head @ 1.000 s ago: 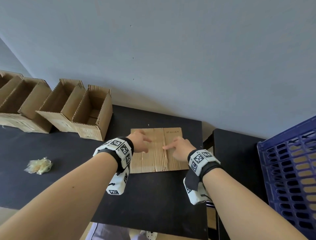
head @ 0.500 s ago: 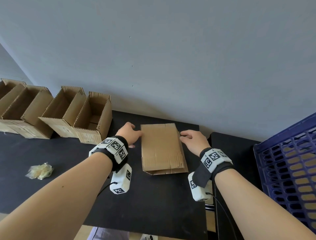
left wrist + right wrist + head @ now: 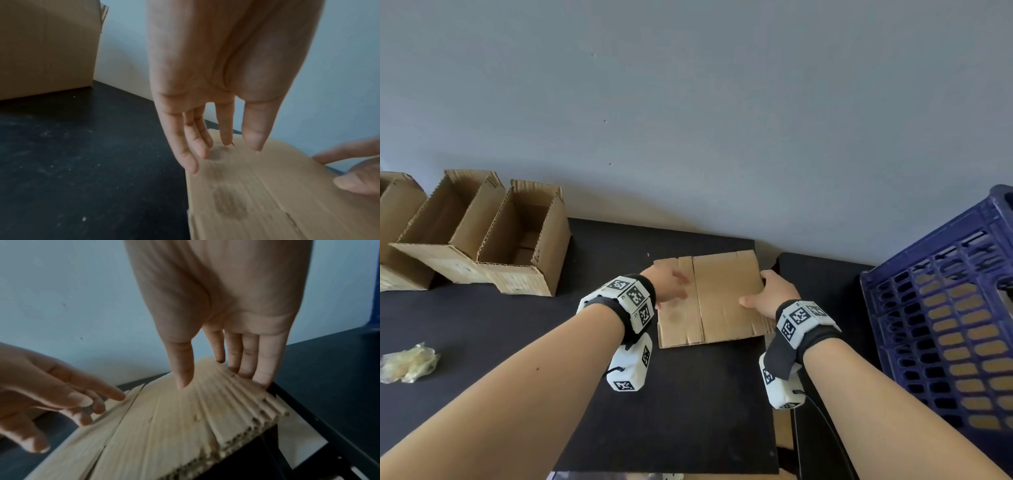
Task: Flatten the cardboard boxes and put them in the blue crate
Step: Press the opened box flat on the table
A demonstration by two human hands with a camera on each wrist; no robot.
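Flattened cardboard box (image 3: 717,296): flat at tabletop (image 3: 517,325) right edge, long axis toward wall. Left hand (image 3: 666,286) fingers straight on it; right hand (image 3: 774,294) grips right edge. Blue crate (image 3: 941,325) rightward.

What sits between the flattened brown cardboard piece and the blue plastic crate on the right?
In the head view, only a bare stretch of the second black table separates the flattened brown cardboard piece from the blue plastic crate.
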